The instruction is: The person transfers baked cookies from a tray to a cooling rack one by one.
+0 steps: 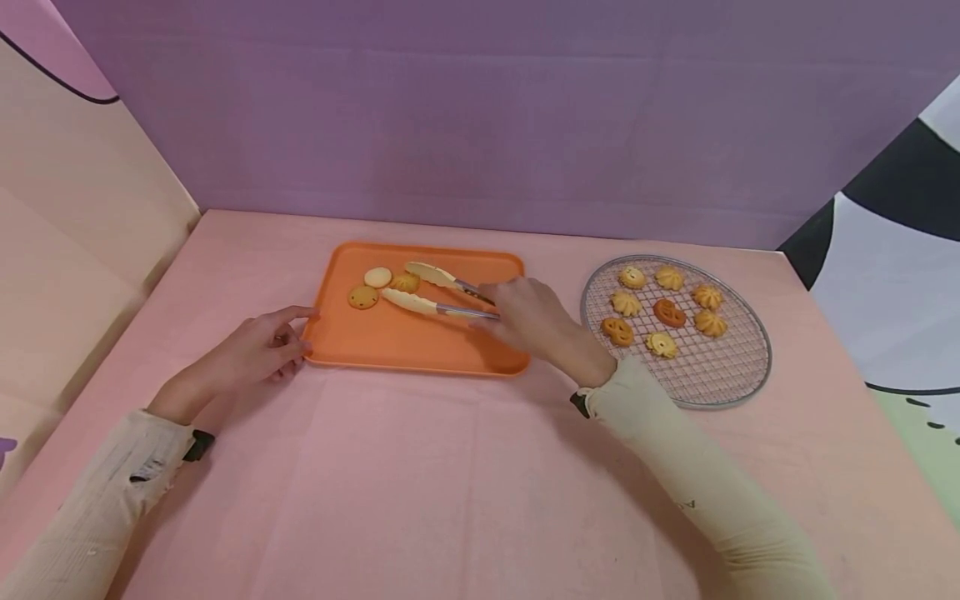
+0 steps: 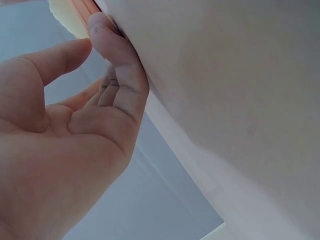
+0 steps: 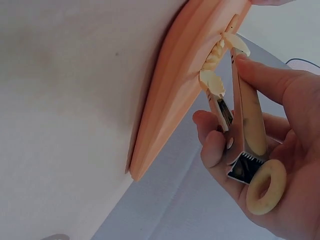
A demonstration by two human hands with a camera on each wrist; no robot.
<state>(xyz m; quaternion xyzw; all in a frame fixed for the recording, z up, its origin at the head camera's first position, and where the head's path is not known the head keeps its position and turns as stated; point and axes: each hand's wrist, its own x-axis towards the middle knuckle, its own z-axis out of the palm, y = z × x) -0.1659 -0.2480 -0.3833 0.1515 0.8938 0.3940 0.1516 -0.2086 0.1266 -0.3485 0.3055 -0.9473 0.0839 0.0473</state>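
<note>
While your left hand (image 1: 253, 352) touched the orange tray (image 1: 367, 343) at its left rim, thumb and forefinger parted, your right hand (image 1: 534, 318) pinched the tongs (image 1: 444, 309) around a fluted cookie (image 1: 405, 284), far left on it
Picking that up seemed the step, next calling for a squeeze; tip contact was unclear, your right hand hid the handles, the left wrist view cropped the tray

Tray (image 1: 375, 340) front strip open — tongs (image 1: 452, 310), cookies (image 1: 363, 297) obstruct middle; right sleeve (image 1: 641, 400) blocks rack's near-left rim (image 1: 716, 407).
</note>
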